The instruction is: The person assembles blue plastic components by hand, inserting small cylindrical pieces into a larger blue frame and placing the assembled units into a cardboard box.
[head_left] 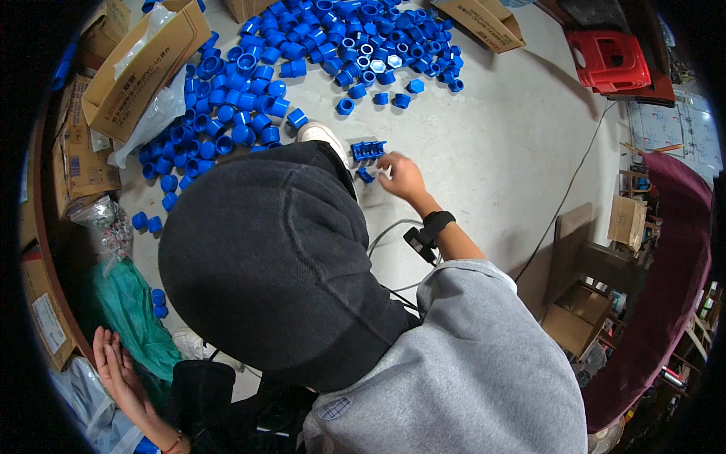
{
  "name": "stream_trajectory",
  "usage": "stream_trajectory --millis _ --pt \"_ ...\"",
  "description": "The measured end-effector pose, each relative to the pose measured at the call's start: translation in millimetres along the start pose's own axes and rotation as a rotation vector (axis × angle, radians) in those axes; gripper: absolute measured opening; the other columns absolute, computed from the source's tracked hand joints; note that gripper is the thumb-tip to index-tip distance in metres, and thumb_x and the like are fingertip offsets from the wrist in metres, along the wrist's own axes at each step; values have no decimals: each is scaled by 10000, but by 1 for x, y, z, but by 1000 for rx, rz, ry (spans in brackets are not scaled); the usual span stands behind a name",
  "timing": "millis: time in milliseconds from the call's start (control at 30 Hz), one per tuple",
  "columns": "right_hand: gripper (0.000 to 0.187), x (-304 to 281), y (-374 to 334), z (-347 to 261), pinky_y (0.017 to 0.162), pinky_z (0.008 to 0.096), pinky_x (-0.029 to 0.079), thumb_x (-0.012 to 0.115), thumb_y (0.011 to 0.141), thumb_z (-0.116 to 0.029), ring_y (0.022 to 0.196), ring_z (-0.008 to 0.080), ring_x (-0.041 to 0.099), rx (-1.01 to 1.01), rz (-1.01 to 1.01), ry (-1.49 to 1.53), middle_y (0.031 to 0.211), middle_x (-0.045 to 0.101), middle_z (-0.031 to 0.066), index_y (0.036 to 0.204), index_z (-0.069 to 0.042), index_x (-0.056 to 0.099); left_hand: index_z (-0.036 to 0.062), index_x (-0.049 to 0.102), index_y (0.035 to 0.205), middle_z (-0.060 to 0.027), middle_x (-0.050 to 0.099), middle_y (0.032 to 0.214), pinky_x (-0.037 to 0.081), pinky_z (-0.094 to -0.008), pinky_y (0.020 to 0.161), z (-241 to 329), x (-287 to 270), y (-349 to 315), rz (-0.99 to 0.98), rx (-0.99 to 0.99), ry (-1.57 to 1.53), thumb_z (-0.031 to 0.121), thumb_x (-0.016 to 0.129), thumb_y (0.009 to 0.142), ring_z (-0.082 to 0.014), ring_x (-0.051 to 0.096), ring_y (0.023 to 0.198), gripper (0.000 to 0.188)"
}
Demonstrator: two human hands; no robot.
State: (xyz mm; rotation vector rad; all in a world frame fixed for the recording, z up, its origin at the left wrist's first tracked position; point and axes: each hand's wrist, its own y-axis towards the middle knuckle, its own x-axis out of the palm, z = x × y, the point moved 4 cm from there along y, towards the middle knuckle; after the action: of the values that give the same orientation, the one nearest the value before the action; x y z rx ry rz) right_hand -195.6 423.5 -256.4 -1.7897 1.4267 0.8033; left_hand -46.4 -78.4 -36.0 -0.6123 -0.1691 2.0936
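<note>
My right hand (402, 178), a black strap and small dark device (428, 234) on its wrist, reaches over the floor right of a white shoe (321, 136). Its fingers are curled, with thumb and fingertips apart and nothing visible between them. Just left of the fingertips lies a small blue plastic piece (365, 175). A little beyond it is a blue block with a row of slots (368, 150). At the lower left my left hand (117, 371) is open, its fingers stretched out beside a green plastic bag (125, 306). A large black cloth-covered shape (272, 250) hides the middle.
Many blue plastic pipe fittings (242, 98) are heaped on the floor ahead. Open cardboard boxes (144, 68) stand left and at the far right (484, 23). A red plastic stool (609, 60) is at the upper right. A cable (571, 181) crosses the floor; a maroon cloth (673, 265) hangs beyond.
</note>
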Motion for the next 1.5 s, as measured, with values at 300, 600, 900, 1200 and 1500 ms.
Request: stream_trajectory --millis 300,600,900,1200,1500 --pt "251 12 -13 -9 558 307 430 548 615 -136 617 230 537 -26 -137 -66 690 554 100 855 -75 510 34 341 1135 -89 363 1144 233 -291 879 4 2 -3 18 12 14 222 403 798 -175 334 1060 391" --pt "216 33 -11 -4 567 318 428 556 618 -138 618 243 541 -88 -144 -107 677 557 113 819 -65 531 18 343 1129 -96 371 1134 244 -281 882 4 10 0 -27 11 -3 201 404 800 -182 345 1052 381" --pt "134 -7 -33 31 525 317 434 535 586 -93 561 263 533 30 38 31 636 547 127 709 -49 561 25 342 1132 -92 368 1138 243 -273 877 2 6 4 -16 -8 -15 203 403 800 -175 343 1053 382" --pt "134 -12 3 51 539 292 438 516 586 -74 560 242 547 126 136 68 611 545 142 703 -25 558 37 339 1137 -92 360 1149 236 -288 882 1 5 5 -28 12 10 216 404 800 -176 332 1064 388" --pt "259 -8 7 34 582 307 436 549 552 -148 603 243 548 163 83 66 657 556 130 788 -42 543 30 346 1130 -89 371 1131 240 -274 885 7 14 3 -11 4 9 220 415 795 -170 346 1050 392"
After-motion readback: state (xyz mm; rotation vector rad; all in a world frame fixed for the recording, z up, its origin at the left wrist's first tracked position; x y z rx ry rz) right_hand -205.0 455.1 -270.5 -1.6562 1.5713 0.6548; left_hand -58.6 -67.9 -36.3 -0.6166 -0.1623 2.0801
